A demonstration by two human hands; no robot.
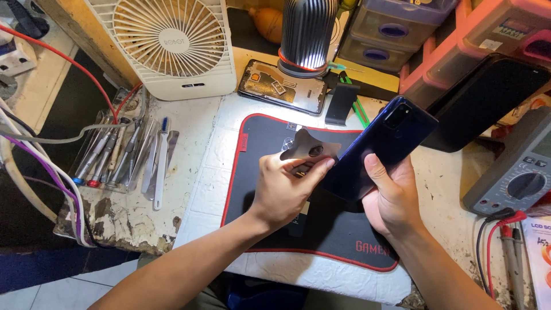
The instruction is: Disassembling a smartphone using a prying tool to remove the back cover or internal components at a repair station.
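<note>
Head view: right hand [396, 198] clamped around lower body of dark blue phone [376, 149], tilted, back and camera facing up, right of centre above black mat [258, 135]. Left hand [281, 192] pinches thin metal pry card [310, 150], edge touching phone's left side. Phone likely light, stiff, glossy, slippery, fragile; best gripped by side edges. Card thin, springy. Metal tools [123, 158] far left.

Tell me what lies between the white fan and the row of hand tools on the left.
In the head view, a red wire and a grey cable cross the worn tabletop between the white fan and the hand tools.
</note>
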